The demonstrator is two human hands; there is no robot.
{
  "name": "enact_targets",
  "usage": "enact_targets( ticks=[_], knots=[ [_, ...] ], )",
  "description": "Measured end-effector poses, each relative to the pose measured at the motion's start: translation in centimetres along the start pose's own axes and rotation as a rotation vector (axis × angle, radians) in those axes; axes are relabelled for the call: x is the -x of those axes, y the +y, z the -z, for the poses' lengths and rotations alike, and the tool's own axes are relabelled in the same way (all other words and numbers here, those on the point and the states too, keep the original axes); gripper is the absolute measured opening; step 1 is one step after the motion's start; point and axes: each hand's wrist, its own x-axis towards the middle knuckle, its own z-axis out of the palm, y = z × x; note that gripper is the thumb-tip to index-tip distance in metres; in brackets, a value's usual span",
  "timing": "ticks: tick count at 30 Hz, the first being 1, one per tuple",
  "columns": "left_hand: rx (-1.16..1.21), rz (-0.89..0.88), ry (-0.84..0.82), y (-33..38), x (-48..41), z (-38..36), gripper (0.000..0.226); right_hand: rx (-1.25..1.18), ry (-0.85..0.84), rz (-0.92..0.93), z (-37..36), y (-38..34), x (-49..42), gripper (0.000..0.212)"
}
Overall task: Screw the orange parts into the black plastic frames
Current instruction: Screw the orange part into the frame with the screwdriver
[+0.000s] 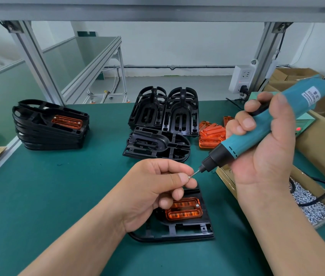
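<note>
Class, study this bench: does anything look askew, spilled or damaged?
Nothing looks damaged or spilled. One empty black frame lies flat in front of the upright frames, slightly askew; the screws sit inside their cardboard box.

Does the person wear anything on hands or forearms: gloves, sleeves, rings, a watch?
No. The left hand and right hand are bare, with no gloves or rings visible. Both forearms are uncovered to the frame edge: no sleeves, no watch.

Beyond the grip, a white wall (177, 46) met grey floor (157, 82); aluminium framing (32, 56) stood up-left, a socket strip (242, 76) up-right.
</note>
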Motion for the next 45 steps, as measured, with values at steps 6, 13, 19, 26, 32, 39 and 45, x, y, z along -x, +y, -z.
enact_targets(
  ticks=[6, 13, 19, 26, 32, 39, 45],
  knots=[
    [-0.092, -0.026, 0.006, 0.0, 0.0, 0.2, 0.016, 0.031, -0.021, 0.015, -0.1, 0.1, 0.1, 0.015],
    [0.013, 0.017, -0.062, 0.1, 0.1, 0.5, 0.017, 0.031, -0.038, 0.025, -0.1, 0.1, 0.2, 0.015],
    [-0.026, -0.034, -0.054, 0.0, 0.0, 0.5, 0.016, 0.024, 0.020, 0.020, 0.1, 0.2, 0.0, 0.013],
    [-0.114, -0.078, -0.026, 0.0, -0.1, 0.5, 0.014, 0.024, -0.010, 0.001, -0.1, 0.4, 0.2, 0.012],
    [-0.206, -0.107, 0.016, 0.0, -0.2, 0.6, 0.017, 0.036, 0.056, -0.035, -0.1, 0.9, 0.4, 0.012],
    [-0.259, -0.089, 0.023, 0.2, -0.1, 0.6, 0.021, 0.039, 0.074, -0.050, 0.0, 1.3, 0.4, 0.012],
    [-0.298, -0.071, -0.003, 0.7, 0.0, 0.9, 0.019, 0.032, 0.095, -0.067, 0.2, 1.5, 0.5, 0.012]
  ],
)
